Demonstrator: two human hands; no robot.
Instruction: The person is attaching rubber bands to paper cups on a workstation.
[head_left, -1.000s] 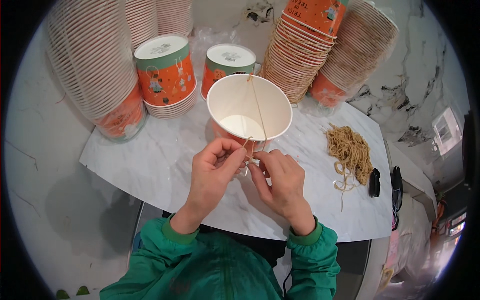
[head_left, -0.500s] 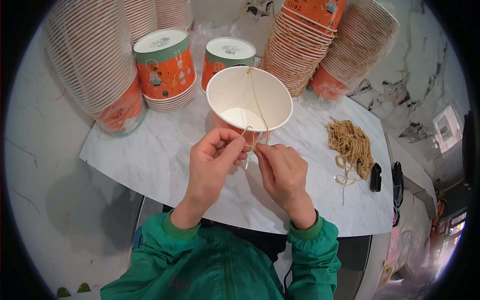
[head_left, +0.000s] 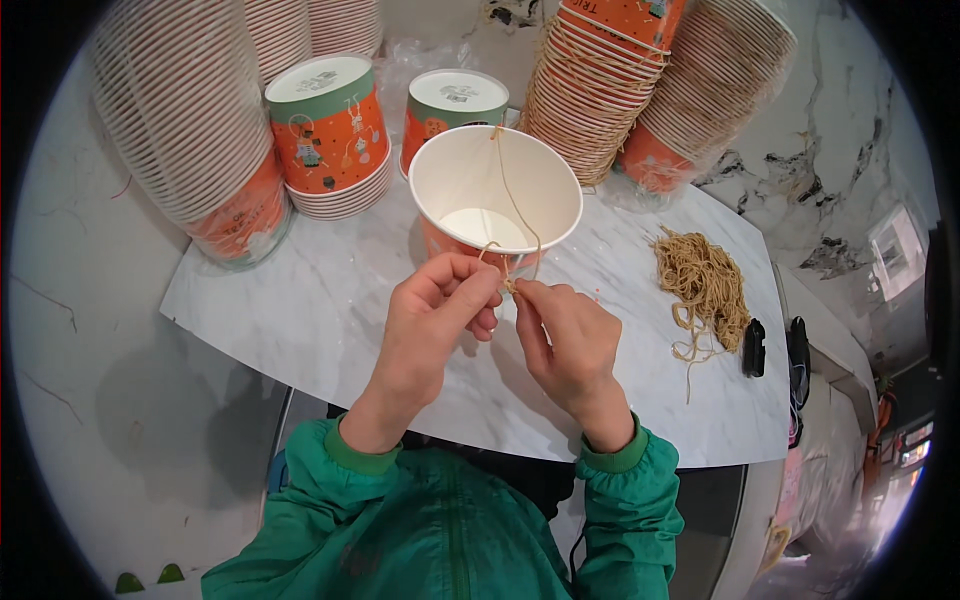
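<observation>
Orange paperboard outside, white inside: a bucket (head_left: pixel 463 185), mouth up, around the middle of the marbled table (head_left: pixel 300 320), underside hidden from view. Probably light, stiff at the rolled rim, more yielding in the wall; easy to dent, likely to skid or tip under a sideways tug. Best steadied by the rim or low around the wall. Across the mouth, from far rim to near side, a thin length of twine (head_left: pixel 512 203): limp, probably rough enough for good grip, best pinched close to the near rim. Just in front of that rim, left hand (head_left: pixel 430 312), thumb and forefinger pinching twine, other fingers curled. Close beside, right hand (head_left: pixel 575 337), thumb and forefinger pressed together on twine too. Between them, too small to tell loop from knot.

Just behind the bucket, an upturned bucket (head_left: pixel 457 112); behind to the right, a twine-fringed stack (head_left: pixel 597 95). Little room for pushing away, then. More room leftward, and between right hand and tangled bundle (head_left: pixel 705 282). Beyond the bundle, a small black object (head_left: pixel 754 348) near the right edge. Front edge below the wrists.
</observation>
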